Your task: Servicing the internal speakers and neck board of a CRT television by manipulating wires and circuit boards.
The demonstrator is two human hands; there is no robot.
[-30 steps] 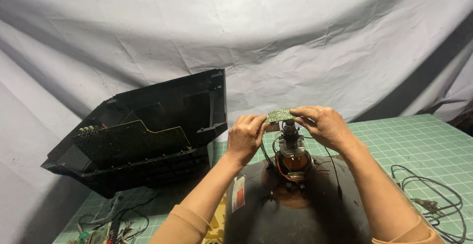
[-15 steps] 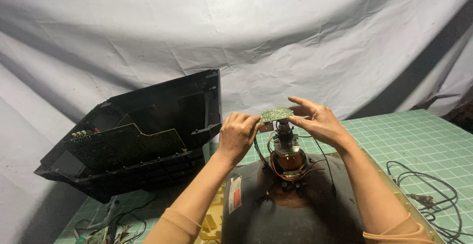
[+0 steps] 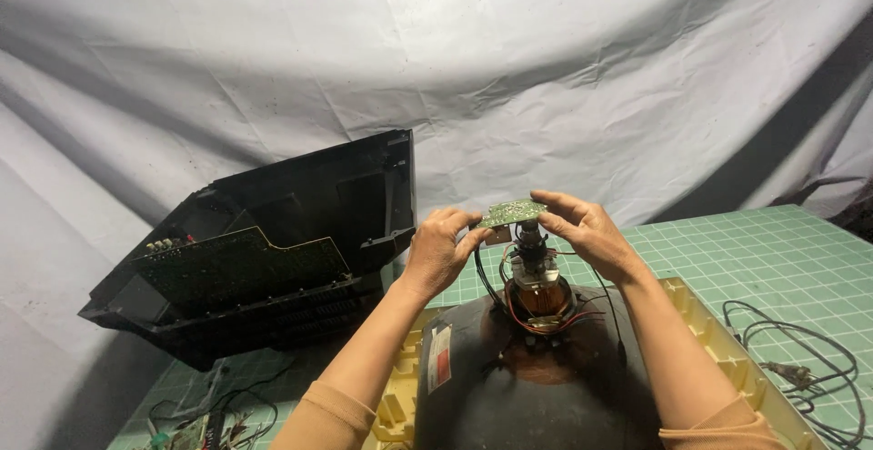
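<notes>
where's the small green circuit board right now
In the head view, centre frame, the small green circuit board sits atop the tube neck, pinched between left hand and right hand.

A green circuit board [image 3: 512,212], green gridded mat [image 3: 773,259], black casing [image 3: 300,223], white backdrop [image 3: 436,59].

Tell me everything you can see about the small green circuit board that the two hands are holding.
The small green circuit board is a thin, flat, roughly rectangular piece, its green underside towards the camera with faint pale markings. It lies nearly level, tilted slightly, atop the neck of the picture tube, above the copper coil. The left hand pinches its left edge and the right hand grips its right edge. Parts on its upper face are hidden.
</notes>
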